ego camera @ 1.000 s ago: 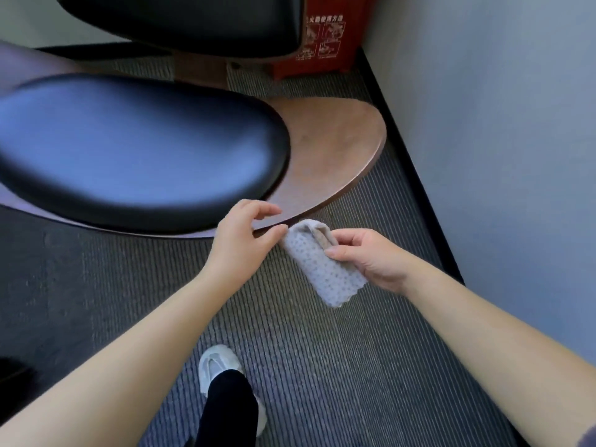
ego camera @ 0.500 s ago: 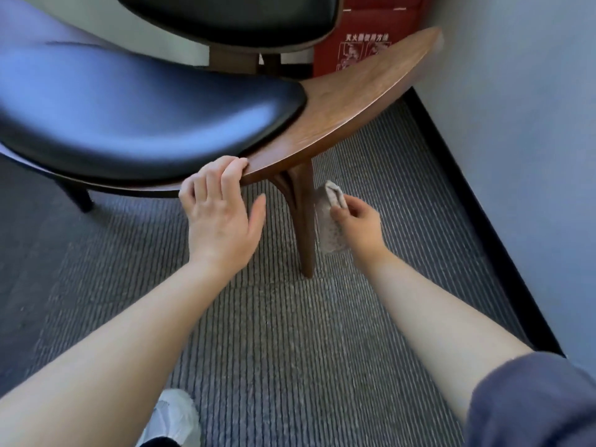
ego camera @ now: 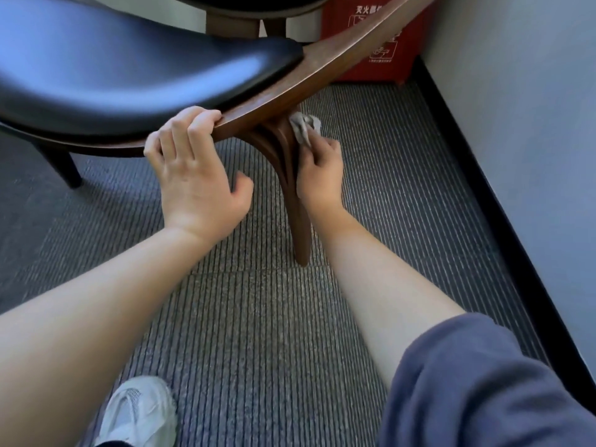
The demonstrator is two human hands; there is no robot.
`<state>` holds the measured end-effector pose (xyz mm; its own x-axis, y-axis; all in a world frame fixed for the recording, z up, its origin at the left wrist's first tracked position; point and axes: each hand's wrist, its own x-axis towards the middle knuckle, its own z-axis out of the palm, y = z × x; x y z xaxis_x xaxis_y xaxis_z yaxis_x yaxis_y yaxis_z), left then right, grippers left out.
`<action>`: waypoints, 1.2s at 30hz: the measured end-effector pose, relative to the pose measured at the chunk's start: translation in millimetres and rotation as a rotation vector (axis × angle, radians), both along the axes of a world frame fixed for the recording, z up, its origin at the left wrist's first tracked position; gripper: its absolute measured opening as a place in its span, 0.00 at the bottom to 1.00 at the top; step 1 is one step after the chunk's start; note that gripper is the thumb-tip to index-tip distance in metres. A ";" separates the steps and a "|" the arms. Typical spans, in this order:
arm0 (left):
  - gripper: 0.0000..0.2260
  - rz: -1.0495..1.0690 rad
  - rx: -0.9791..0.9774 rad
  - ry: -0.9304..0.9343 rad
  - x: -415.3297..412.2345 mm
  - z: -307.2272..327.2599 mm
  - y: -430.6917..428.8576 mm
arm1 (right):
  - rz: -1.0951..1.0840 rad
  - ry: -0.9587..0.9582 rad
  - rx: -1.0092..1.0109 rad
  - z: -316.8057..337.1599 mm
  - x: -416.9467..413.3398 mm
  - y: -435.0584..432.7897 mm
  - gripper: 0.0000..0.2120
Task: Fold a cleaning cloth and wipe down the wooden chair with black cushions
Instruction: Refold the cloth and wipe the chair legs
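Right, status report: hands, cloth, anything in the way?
Left hand grips wooden seat edge. Right hand holds crumpled grey cloth against curved wooden leg. Nothing blocking.

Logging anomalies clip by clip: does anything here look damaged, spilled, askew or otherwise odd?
Nothing stands out. The left hand grips the wooden seat edge, the right hand presses the bunched cloth against the top of the chair leg, and the black cushion looks intact.

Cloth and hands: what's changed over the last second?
The left hand let go of the cloth and moved to grip the wooden seat edge. The right hand carried the cloth under the seat and now presses it against the top of the front leg. Unchanged: the right hand holds the cloth, folded.
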<state>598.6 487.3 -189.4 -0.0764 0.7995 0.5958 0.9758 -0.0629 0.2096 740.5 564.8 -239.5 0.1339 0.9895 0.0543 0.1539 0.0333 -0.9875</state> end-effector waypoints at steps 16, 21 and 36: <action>0.31 0.031 -0.020 0.031 1.9 3.0 -1.5 | 0.340 -0.280 0.257 27.6 -3.4 3.6 0.28; 0.31 0.038 -0.015 0.029 4.0 2.8 -2.0 | 0.395 -0.273 0.255 14.0 2.0 -10.8 0.29; 0.32 0.023 -0.018 0.028 3.6 5.4 -3.3 | 0.358 -0.296 0.279 12.2 -6.7 -11.7 0.29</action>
